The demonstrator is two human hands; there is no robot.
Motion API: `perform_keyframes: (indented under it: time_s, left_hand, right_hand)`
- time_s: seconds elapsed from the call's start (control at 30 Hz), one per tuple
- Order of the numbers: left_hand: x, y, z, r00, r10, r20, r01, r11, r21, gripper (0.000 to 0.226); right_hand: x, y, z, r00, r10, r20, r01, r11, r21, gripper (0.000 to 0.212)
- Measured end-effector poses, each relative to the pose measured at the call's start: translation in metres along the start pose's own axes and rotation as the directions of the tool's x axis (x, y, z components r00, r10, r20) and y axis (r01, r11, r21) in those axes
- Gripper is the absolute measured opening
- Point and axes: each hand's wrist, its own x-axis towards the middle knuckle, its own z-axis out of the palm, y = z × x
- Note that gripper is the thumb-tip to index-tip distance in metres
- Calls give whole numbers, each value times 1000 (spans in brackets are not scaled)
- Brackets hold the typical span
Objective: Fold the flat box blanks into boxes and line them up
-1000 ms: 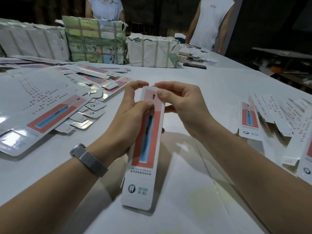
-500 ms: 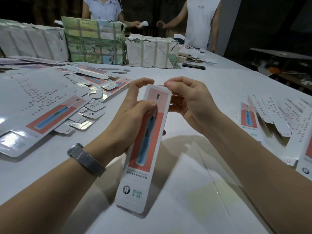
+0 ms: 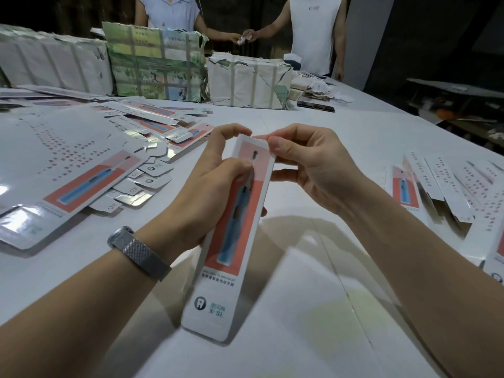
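One slim red-and-white box [image 3: 234, 236]

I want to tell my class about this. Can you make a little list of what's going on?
left hand: grips the box around its middle
right hand: pinches the box's top end
box: long, held above the table
blanks: spread flat on the left
more boxes: lying on the right
bundles: wrapped, at the far edge
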Motion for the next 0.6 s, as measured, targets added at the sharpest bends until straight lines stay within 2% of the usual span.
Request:
perform_keyframes:
  time_s: [0.1, 0.2, 0.3, 0.33, 0.4, 0.5, 0.6]
  left_hand:
    - [-1, -1, -1, 1000, -9, -8, 9, 1000, -6, 30]
    - [0, -2, -2, 1000, -9, -23, 9, 1000, -2, 27]
    - [2, -2, 3, 996, -25, -81, 25, 1000, 6, 30]
    - [4, -3, 4, 994, -7, -107, 7, 1000, -6, 30]
    - [6, -5, 5, 992, 22, -126, -29, 998, -56, 31]
    - [5, -5, 2, 1000, -20, -17, 17, 982, -187, 45]
    - [2, -5, 3, 992, -33, 119, 51, 988, -146, 71]
  right_hand:
    - [0, 1, 0, 1000, -24, -5, 24, 996, -85, 6]
    - [-1, 1, 3, 1000, -30, 2, 30, 995, -100, 8]
    - [-1, 7, 14, 994, -56, -94, 43, 989, -140, 5]
    - [0, 8, 19, 988, -83, -132, 59, 982, -180, 6]
    - [-1, 9, 24, 970, -172, -172, 96, 921, -378, 20]
    - [-2, 1, 22, 971, -178, -159, 43, 786, -617, 46]
    - [-4, -7, 21, 982, -107, -156, -30, 723, -690, 61]
